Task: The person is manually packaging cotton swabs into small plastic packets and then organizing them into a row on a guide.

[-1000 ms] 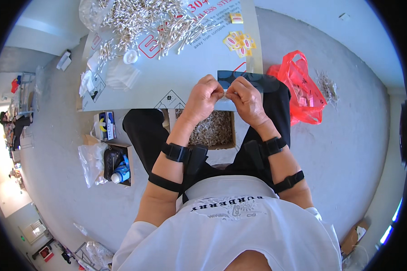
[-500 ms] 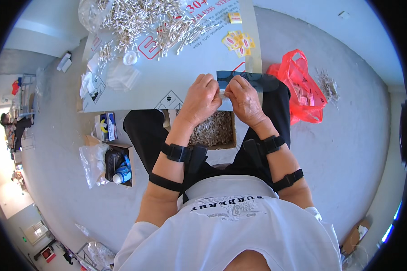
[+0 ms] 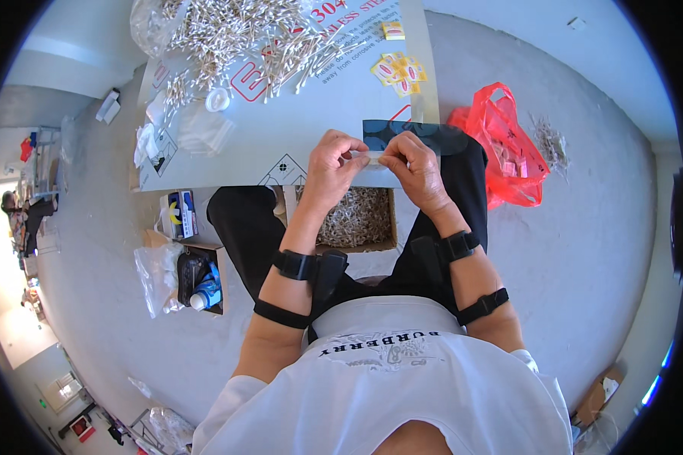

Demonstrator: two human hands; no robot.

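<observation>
My left hand [image 3: 334, 163] and my right hand [image 3: 413, 163] meet at the near edge of a flat cardboard sheet [image 3: 296, 121] used as a table. Together they pinch a small pale strip-like piece [image 3: 372, 158] between the fingertips. Just beyond the fingers lies a dark blue plastic sheet [image 3: 402, 133]. A large heap of thin white sticks [image 3: 243, 34] covers the far part of the cardboard. Small yellow packets [image 3: 398, 70] lie at the far right of it.
An open cardboard box [image 3: 353, 216] of pale sticks sits between my knees. A red plastic bag [image 3: 501, 148] lies on the floor to the right. Boxes and a bag with a bottle [image 3: 186, 262] stand at the left. White wrappers [image 3: 201, 129] rest on the cardboard's left.
Both hands stay at the cardboard's near edge, with only small finger movements on the pale piece. Nothing else has shifted.
</observation>
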